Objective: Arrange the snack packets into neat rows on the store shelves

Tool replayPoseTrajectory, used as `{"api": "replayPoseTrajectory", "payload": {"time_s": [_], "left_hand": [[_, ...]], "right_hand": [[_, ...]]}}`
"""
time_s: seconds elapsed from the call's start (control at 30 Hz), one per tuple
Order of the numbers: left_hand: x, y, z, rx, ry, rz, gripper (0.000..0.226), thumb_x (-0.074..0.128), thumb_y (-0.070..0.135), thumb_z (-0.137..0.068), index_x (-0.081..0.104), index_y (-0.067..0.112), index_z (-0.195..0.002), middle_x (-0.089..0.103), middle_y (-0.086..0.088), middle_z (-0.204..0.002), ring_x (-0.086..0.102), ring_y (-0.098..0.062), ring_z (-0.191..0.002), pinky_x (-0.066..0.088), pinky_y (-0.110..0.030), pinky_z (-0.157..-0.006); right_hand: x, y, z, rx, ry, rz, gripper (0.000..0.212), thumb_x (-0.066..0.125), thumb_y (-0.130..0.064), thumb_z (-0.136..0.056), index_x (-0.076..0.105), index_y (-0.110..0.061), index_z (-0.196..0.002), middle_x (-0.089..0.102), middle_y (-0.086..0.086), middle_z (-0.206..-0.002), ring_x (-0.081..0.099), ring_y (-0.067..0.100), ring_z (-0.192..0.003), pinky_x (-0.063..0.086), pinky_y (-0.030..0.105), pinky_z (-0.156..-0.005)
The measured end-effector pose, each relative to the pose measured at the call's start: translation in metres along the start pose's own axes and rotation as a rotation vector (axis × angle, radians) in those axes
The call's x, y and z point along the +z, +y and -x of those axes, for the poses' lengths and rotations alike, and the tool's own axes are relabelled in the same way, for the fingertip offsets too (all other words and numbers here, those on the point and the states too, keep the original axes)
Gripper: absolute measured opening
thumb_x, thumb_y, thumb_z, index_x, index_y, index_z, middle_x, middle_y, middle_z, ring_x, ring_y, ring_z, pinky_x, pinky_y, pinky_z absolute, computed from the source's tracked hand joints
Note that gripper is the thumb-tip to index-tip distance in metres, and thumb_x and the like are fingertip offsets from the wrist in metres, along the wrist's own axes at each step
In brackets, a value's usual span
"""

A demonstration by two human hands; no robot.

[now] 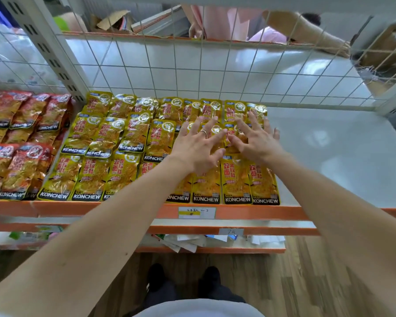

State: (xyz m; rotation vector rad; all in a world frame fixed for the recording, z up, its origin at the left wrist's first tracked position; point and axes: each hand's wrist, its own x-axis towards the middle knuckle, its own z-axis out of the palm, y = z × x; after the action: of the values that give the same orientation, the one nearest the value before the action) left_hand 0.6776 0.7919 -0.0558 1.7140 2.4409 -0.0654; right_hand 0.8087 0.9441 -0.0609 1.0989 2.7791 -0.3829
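I read both bare forearms [114, 216] extended forward and converging. My left hand [196, 148] lies palm down, fingers straight and splayed. My right hand [257, 143] matches it, fingers spread. Their inner fingertips nearly meet.

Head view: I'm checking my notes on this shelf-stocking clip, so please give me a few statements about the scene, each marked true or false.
1. The left hand and the right hand are both over the yellow packets with fingers spread. True.
2. The red packets lie to the right of the yellow ones. False: they lie to the left.
3. There is a ring on a finger of the left hand. True.
4. The shelf edge at the front is blue. False: it is orange.
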Motion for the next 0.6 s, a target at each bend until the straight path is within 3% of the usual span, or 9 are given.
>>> {"api": "replayPoseTrajectory", "payload": {"time_s": [0.13, 0.27, 0.6], "left_hand": [[-0.008, -0.014, -0.026, -0.026, -0.079, -0.046, 0.063, 0.017, 0.063, -0.101, 0.003, 0.043, -0.158, -0.007, 0.005, -0.168, -0.003, -0.021, -0.155, -0.005, -0.054, -0.123], [-0.017, -0.022, -0.030, -0.036, -0.056, -0.101, 0.064, 0.018, 0.063, -0.101, 0.007, 0.039, -0.159, 0.002, 0.006, -0.169, 0.007, -0.020, -0.155, -0.004, -0.051, -0.123], [-0.014, -0.017, -0.019, -0.073, -0.040, -0.016, 0.064, 0.016, 0.061, -0.103, 0.001, 0.036, -0.160, -0.007, 0.005, -0.168, -0.005, -0.022, -0.155, -0.001, -0.053, -0.123]], "right_hand": [[0.000, 0.001, -0.009, -0.050, -0.008, -0.022, 0.065, 0.032, -0.067, -0.097, 0.011, -0.047, -0.155, -0.002, -0.006, -0.168, -0.012, 0.034, -0.152, -0.003, 0.059, -0.121], [0.002, -0.004, -0.011, -0.082, -0.001, -0.022, 0.065, 0.032, -0.066, -0.097, 0.010, -0.046, -0.156, 0.000, -0.009, -0.168, -0.012, 0.030, -0.153, -0.003, 0.057, -0.122], [0.004, -0.013, -0.003, -0.071, 0.032, 0.011, 0.065, 0.020, -0.069, -0.098, 0.003, -0.046, -0.157, -0.007, -0.008, -0.168, -0.013, 0.032, -0.153, -0.008, 0.063, -0.118]]}}
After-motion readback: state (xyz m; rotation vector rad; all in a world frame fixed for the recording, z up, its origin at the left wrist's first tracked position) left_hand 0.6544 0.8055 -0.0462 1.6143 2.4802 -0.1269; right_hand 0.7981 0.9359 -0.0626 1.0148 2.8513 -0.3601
